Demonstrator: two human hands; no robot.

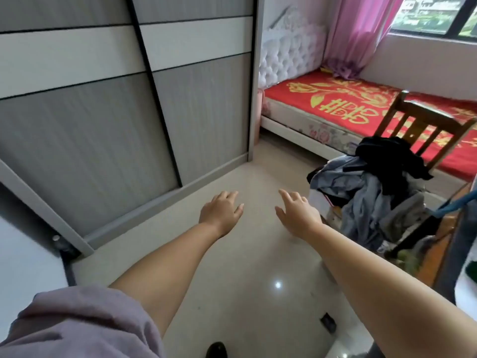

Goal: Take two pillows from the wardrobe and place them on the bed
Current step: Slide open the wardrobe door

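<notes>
Empty left hand (221, 212) and right hand (296, 215), fingers spread, reach over bare glossy floor (232, 280) beside the closed grey sliding-door wardrobe (103, 112); no pillows show. Red-and-gold-covered bed (335, 104) lies beyond a clothes-heaped wooden chair (418, 130).

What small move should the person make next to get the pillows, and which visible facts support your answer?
Probably reach the left hand to the nearer sliding wardrobe door and slide it open. Both hands are empty, the right hand too, both doors look shut, no pillow is visible, and the bed with its red cover holds none.
</notes>
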